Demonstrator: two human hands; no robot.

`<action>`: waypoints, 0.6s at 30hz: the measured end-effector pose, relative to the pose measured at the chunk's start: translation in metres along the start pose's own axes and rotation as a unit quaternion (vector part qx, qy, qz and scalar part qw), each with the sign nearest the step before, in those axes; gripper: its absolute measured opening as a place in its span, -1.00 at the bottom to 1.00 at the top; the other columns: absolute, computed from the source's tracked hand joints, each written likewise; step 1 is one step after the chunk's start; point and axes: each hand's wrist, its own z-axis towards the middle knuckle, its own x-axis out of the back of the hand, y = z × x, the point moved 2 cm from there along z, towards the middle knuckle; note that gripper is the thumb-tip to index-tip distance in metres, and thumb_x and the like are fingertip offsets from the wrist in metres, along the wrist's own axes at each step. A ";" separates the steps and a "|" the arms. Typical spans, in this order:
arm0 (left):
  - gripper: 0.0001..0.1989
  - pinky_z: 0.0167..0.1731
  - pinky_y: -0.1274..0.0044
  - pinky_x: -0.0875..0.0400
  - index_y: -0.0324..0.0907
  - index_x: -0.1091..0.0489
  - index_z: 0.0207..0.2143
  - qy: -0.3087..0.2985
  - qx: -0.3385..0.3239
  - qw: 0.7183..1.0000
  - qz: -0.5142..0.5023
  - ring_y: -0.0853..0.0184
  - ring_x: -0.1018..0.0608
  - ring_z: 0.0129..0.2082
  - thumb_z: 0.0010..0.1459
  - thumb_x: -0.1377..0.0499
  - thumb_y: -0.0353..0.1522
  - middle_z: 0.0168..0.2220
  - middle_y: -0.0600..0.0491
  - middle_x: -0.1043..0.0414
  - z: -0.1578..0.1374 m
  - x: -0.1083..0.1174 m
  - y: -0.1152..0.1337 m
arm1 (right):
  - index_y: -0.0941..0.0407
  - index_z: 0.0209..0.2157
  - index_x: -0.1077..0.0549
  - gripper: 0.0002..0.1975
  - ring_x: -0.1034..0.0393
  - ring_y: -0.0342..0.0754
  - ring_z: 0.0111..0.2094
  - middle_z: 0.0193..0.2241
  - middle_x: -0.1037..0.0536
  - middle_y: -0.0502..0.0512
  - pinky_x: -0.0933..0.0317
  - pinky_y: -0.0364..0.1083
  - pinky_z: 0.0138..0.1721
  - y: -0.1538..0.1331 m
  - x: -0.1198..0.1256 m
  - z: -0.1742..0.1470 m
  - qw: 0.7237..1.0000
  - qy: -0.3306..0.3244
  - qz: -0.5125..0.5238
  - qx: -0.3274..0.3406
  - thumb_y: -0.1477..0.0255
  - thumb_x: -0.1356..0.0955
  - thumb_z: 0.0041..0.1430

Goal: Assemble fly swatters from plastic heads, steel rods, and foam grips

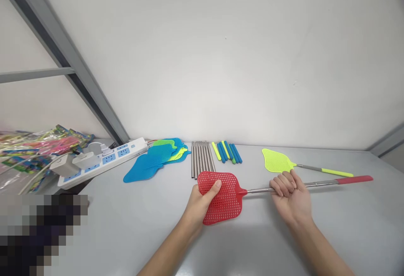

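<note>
A fly swatter point(224, 208) with a red mesh head, a metal telescopic rod and a red grip is held crosswise above the table, its head to the left. My left hand point(198, 206) grips the head's left edge, thumb on top and fingers hidden underneath. Around the metal rod, my right hand point(290, 194) is closed with its palm turned up. Behind it lies a yellow-green fly swatter point(277, 161) with a grey rod and yellow grip. Metal rods point(202, 158) lie in a row behind the red head, and several blue, yellow and green grips point(227, 152) sit beside them.
Blue and green swatter heads point(151, 160) are piled on the grey table point(126, 225) at left. Next to them runs a white power strip point(107, 158) with plugged-in chargers. Plastic-wrapped packages point(47, 145) lie far left. A white wall point(221, 57) closes off the back.
</note>
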 end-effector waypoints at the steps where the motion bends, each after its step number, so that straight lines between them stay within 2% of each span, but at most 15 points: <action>1: -0.63 -0.33 0.39 -0.39 -0.31 -0.36 -0.25 0.001 0.000 1.000 0.001 0.19 -0.50 -0.34 -0.06 -0.14 -0.21 -0.32 -0.14 -0.46 0.000 0.000 0.000 | 0.13 -0.67 0.02 -0.69 0.23 -0.27 -0.75 -0.74 0.17 -0.17 0.12 -0.23 -0.75 -0.001 -0.002 0.000 1.000 -0.007 -0.003 -0.004 0.51 -0.22 0.03; 6: -0.64 -0.30 0.42 -0.38 -0.30 -0.36 -0.26 0.006 -0.004 1.000 -0.002 0.21 -0.50 -0.31 -0.05 -0.13 -0.21 -0.29 -0.14 -0.45 0.002 0.000 0.000 | 0.13 -0.65 -0.04 -0.72 0.13 -0.28 -0.73 -0.73 0.11 -0.18 0.00 -0.23 -0.70 -0.005 -0.010 0.001 0.999 -0.043 -0.026 -0.015 0.52 -0.24 0.02; 9: -0.63 -0.30 0.43 -0.38 -0.29 -0.35 -0.25 0.010 -0.015 1.000 0.005 0.21 -0.49 -0.30 -0.05 -0.13 -0.21 -0.27 -0.13 -0.44 0.004 0.002 0.001 | 0.14 -0.52 -0.19 -0.89 -0.03 -0.28 -0.66 -0.66 -0.06 -0.13 -0.06 -0.25 -0.67 -0.008 -0.011 0.003 0.999 -0.037 -0.033 -0.008 0.55 -0.26 0.00; 12: -0.64 -0.31 0.44 -0.38 -0.28 -0.35 -0.26 0.019 -0.031 0.999 0.022 0.20 -0.49 -0.31 -0.07 -0.14 -0.21 -0.27 -0.11 -0.45 0.006 0.005 0.003 | 0.15 -0.41 -0.21 -0.90 -0.12 -0.26 -0.58 -0.56 -0.16 -0.07 -0.12 -0.24 -0.61 -0.013 -0.009 0.009 1.000 -0.026 -0.007 -0.016 0.55 -0.27 -0.01; 14: -0.65 -0.31 0.45 -0.38 -0.29 -0.36 -0.29 0.020 -0.038 0.998 0.037 0.21 -0.50 -0.31 -0.08 -0.15 -0.21 -0.29 -0.11 -0.45 0.007 0.005 0.005 | 0.14 -0.49 -0.17 -0.89 -0.10 -0.25 -0.60 -0.58 -0.15 -0.08 -0.15 -0.20 -0.58 -0.018 -0.005 0.013 1.000 -0.014 0.011 -0.016 0.53 -0.26 0.00; 18: -0.67 -0.36 0.47 -0.40 -0.29 -0.39 -0.35 0.033 -0.049 0.996 0.074 0.21 -0.50 -0.34 -0.13 -0.18 -0.23 -0.32 -0.10 -0.47 0.005 0.002 0.005 | 0.11 -0.65 0.02 -0.71 0.05 -0.24 -0.69 -0.71 0.01 -0.14 -0.06 -0.19 -0.67 -0.027 0.005 0.017 1.000 0.008 -0.010 -0.017 0.50 -0.23 0.02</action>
